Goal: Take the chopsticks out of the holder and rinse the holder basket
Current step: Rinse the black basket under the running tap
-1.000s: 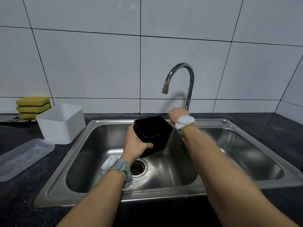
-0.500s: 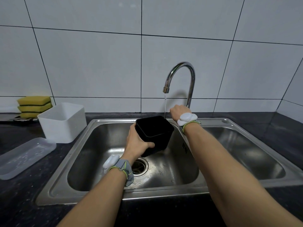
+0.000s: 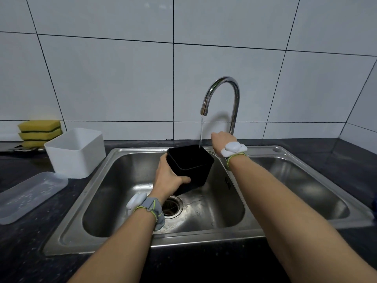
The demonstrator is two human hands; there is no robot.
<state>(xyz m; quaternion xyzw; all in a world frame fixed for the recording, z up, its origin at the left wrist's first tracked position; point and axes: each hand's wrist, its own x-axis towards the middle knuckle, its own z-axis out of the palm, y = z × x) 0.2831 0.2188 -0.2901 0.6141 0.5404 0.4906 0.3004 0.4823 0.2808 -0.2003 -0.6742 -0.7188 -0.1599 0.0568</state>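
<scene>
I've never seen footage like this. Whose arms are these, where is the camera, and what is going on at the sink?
There is no machine here: a person wears a camera on the head, looking forward and down, so you see their two bare arms, each with a small white device strapped at the wrist.

The left hand grips a black basket over the sink. Water runs from the tap and lands at the basket's back edge. The right hand reaches to the foot of the tap; its fingers are hidden, so I cannot tell what it touches.

On the dark counter, left of the sink, stand a white tub, a clear plastic lid lying flat, and stacked yellow sponges at the back. No chopsticks are in sight.
</scene>
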